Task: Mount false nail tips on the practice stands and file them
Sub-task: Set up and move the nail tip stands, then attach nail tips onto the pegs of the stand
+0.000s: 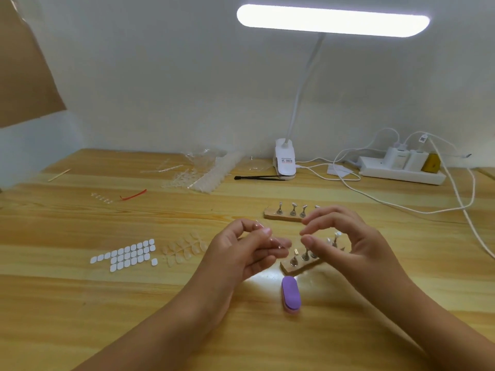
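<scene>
Pale wooden table [107, 303] against a white wall, lit by a white clip-on bar lamp [332, 20]. Landmark: the nearer wooden practice stand [297, 265] with its row of small metal holders, which lay at an angle under your right hand.

Your right hand [348, 242] hovered over that stand's right end and hid part of it. Its thumb and forefinger curved toward each other with a narrow gap between, and nothing showed in them.

Your left hand [241, 250] was just left of the stand, fingers curled in against the thumb as in a pinch. Blur made it impossible to tell whether a clear nail tip lay between them.

Just in front of the stand lay a purple oval buffing block [291, 294], apart from both hands. Behind the stand sat a second wooden stand [284, 215] with metal holders, its right end hidden by your right hand.

Well left of the stand lay a sprig of clear false nail tips [184, 249], and beyond it a sheet of white adhesive tabs [128, 254].

Far behind the stand, near the wall, were clear bags of nail tips [203, 170], black tweezers [257, 177] and a white power strip [401, 172] with chargers plugged in.
</scene>
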A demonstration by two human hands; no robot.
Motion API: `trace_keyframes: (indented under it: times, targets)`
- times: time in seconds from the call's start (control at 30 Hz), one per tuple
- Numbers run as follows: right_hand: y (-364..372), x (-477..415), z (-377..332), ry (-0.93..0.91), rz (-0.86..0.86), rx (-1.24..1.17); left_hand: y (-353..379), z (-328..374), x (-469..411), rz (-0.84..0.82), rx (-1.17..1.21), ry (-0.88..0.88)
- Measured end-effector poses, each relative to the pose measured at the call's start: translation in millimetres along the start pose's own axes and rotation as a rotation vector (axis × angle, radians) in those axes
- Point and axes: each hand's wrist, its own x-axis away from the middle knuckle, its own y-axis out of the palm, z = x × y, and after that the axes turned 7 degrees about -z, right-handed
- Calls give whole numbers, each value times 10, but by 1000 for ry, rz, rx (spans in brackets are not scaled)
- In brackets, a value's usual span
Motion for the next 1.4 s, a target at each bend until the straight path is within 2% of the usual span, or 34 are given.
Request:
trace_keyframes:
  times: [0.13, 0.37, 0.53, 0.63, 0.73, 0.8, 0.87, 1.03, 1.2, 1.27, 1.33, 1.4]
  targets:
    - [63, 19, -60, -4, 37, 29, 36, 24, 39, 3, -54, 70]
    - [61, 0, -34, 15, 54, -2, 87, -28, 106, -62, -227, 324]
    - [69, -25, 49, -32, 43, -2, 91, -13, 104, -115, -339, 322]
    - [28, -38, 127, -29, 48, 49, -116, 251, 32, -3, -421, 326]
    - [5, -47, 193, -84, 59, 148, -574, 607, -27, 232, -462, 351]
    - [17, -58, 223, -98, 20, 216, -875, 724, -38, 369, -515, 276]
    - [49, -66, 253, -144, -7, 285, -1053, 679, -67, 409, -576, 160]
    - [72, -61, 287, -221, -11, 321, -1025, 385, -169, 301, -824, -25]
    - [42, -80, 275, -224, 34, 313, -1037, 735, 12, 375, -1331, -64]
    - [18, -85, 256, -212, 31, 313, -1152, 895, 192, 292, -1357, -93]
    - [-6, -101, 259, -205, 48, 319, -1253, 917, 368, 150, -1415, -213]
    - [-37, -102, 272, -201, 44, 316, -1372, 788, 502, 76, -1515, -277]
